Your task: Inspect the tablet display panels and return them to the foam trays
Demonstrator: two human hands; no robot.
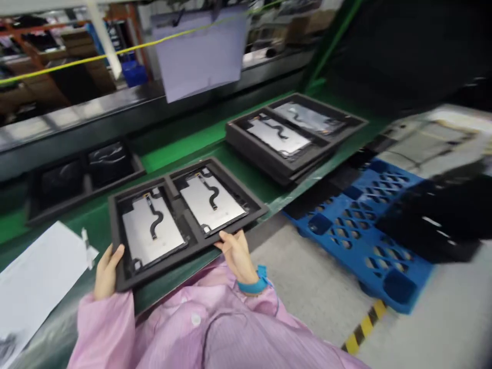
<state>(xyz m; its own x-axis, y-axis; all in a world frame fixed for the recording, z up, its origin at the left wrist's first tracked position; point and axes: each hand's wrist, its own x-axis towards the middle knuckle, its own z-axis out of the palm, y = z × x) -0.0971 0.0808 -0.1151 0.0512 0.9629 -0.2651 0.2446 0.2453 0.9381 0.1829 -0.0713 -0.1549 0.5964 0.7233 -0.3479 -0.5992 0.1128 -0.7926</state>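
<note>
My left hand [106,271] grips the near left corner of a black foam tray [192,252], thumb on top of the rim. At the tray's near edge, right of its middle, my right hand [237,255] holds the rim, with a blue band round that wrist. Two silver display panels lie in the tray, one per compartment: a left panel [136,230] and a right panel [196,205]. Each carries a black wavy flex cable on its back. The undersides of the tray and my hidden fingers do not show.
Stacked trays [261,161] with similar panels stand at the back right of the green bench [165,154]. Another tray [86,189] with dark contents lies behind left. Paper [42,277] and a white pen [85,238] are at left. A blue pallet [326,230] is on the floor.
</note>
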